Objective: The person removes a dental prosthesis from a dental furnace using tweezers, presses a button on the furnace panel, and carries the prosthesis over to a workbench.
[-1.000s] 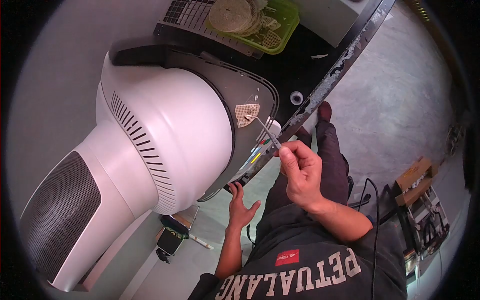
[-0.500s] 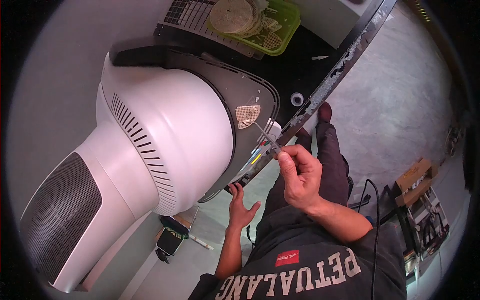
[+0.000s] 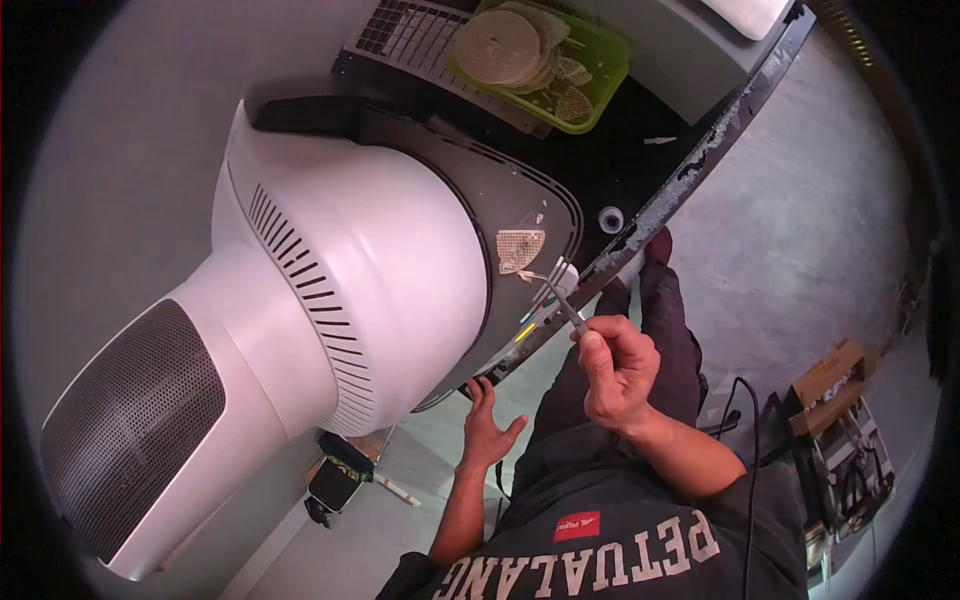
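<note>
Beside table edge [image 3: 652,219], right hand [image 3: 620,375] pinching slim tool [image 3: 565,306], forearm [image 3: 688,452] slanted

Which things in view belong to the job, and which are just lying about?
Likely the job:
- thin tool, in the right hand
- mesh piece, near the tool's tip
- grey plate under that piece
- green tray of similar pieces, probably

Apparently lying about:
- small round object
- white sliver
- cardboard box
</note>
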The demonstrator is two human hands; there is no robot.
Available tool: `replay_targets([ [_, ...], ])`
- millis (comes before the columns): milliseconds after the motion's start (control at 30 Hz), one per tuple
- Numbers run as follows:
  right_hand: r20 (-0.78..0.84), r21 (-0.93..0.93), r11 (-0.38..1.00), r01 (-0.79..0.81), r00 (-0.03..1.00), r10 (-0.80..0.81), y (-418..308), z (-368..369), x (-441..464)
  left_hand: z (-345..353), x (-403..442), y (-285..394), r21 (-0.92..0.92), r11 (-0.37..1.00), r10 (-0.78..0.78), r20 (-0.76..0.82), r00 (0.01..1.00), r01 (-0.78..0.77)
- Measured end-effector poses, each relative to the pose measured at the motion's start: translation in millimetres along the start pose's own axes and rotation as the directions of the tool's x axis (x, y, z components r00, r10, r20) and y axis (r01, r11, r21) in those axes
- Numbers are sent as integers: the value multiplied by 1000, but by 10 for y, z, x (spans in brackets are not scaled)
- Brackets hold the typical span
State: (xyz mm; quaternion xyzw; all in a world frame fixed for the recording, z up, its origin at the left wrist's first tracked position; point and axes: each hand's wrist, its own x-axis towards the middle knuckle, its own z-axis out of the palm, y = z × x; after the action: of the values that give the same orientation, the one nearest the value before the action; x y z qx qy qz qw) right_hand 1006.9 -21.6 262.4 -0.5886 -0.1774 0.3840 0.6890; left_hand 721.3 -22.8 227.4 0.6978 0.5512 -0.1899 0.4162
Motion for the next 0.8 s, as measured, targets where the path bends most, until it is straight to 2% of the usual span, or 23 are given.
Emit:
replay_targets([
  [600, 5, -58, 991, 123, 992, -123, -5, -18, 0, -17, 6, 32, 24, 1000, -10, 6, 1000, 10],
  [800, 17, -138, 971, 197, 980, -197, -13, -25, 5, -25, 6, 48, 13, 1000, -16, 5, 1000, 16],
])
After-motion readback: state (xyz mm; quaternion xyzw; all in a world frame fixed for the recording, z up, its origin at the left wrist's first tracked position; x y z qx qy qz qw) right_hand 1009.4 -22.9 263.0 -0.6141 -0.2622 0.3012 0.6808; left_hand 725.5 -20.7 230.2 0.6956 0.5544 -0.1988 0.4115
